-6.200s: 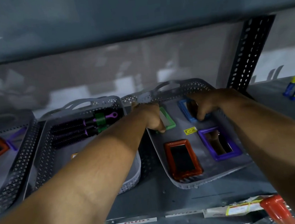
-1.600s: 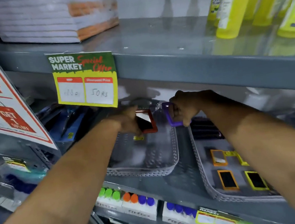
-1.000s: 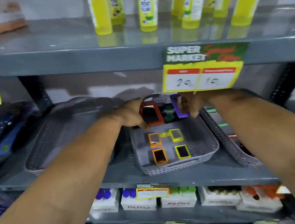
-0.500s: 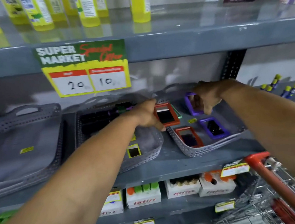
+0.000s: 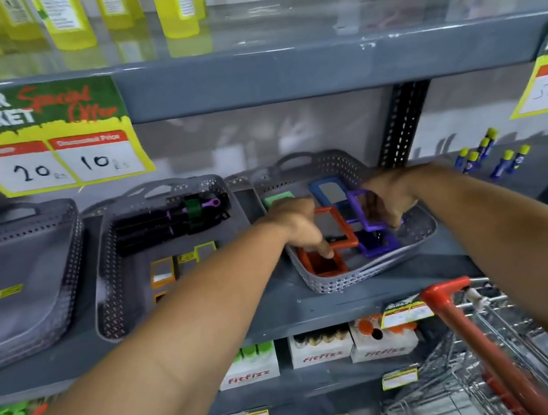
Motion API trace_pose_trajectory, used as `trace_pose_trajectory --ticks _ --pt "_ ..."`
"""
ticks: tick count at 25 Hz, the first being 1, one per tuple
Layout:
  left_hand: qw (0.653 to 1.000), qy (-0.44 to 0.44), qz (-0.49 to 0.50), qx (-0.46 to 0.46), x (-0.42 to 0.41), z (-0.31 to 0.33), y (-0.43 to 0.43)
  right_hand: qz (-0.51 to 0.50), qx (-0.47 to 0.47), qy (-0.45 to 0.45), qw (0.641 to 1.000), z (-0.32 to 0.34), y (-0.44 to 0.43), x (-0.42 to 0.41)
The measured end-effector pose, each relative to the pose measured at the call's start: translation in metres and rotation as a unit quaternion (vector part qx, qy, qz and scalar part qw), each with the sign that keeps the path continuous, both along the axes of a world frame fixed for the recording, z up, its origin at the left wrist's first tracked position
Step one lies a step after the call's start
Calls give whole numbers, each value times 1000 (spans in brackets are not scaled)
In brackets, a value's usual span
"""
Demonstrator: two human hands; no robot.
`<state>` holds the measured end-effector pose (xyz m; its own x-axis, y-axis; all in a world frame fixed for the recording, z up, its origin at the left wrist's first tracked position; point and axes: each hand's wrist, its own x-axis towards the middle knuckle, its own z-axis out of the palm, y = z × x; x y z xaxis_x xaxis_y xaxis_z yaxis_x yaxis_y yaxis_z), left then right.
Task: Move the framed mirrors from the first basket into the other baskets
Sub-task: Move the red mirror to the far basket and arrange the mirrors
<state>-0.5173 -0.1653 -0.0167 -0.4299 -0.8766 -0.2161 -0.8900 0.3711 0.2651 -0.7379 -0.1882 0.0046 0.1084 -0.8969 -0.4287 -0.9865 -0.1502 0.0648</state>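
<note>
The grey shelf [image 5: 312, 302] carries three grey baskets in a row, and both hands work over the rightmost basket [image 5: 370, 273], which reads as the first one, the source of the framed mirrors. To the left of the left hand sits the middle basket [image 5: 109, 279], holding dark hairbrushes [image 5: 164, 220] at its back and a few small orange and yellow framed mirrors [image 5: 162, 272] on its floor; further left again is a third basket [image 5: 15, 273] that looks bare apart from a yellow sticker. The left hand [image 5: 297, 227] is closed on the red mirror [image 5: 335, 227], holding it tilted above the basket floor, with one finger pointing down toward a second red mirror [image 5: 323, 265] lying flat just below it. The right hand [image 5: 386, 202] is clamped on the purple mirror [image 5: 361, 210], also raised and tilted, directly over another purple mirror [image 5: 375, 246] lying under it. Beyond the hands, at the back of the same basket, lie a blue mirror [image 5: 329, 193] and a green mirror [image 5: 278, 198]. The step in hand seems to be the pick: two mirrors gripped, not yet carried off. The next move likely calls for lifting both clear of the basket wall and swinging left toward the other baskets, keeping the frames from knocking each other or the mirrors beneath.
</note>
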Motion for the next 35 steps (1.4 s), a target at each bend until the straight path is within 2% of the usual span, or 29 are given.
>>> trace_pose_trajectory --ticks 5,14,17,19,21,23,31,35 --pt "995 -92 -24 -34 -13 -14 6 32 -2 37 999 -23 -5 3" --pt "992 -122 -29 -27 -20 -28 11 19 16 25 999 -54 -5 0" --pt "990 -132 -30 -23 -20 -31 10 -40 25 -59 997 -62 -8 -3" --pt "987 -156 -33 -19 -19 -32 8 -166 47 -227 959 -67 -7 2" --pt "982 -185 -38 -14 -17 -32 7 -243 42 -319 915 -72 -7 5" --pt "977 -208 -43 -13 -17 -33 6 -275 46 -356 892 -74 -9 2" --pt "970 -238 -50 -15 -19 -35 6 -275 60 -405 870 -73 -6 5" --pt "969 -241 -47 -14 -19 -36 7 -263 45 -377 887 -71 -6 5"
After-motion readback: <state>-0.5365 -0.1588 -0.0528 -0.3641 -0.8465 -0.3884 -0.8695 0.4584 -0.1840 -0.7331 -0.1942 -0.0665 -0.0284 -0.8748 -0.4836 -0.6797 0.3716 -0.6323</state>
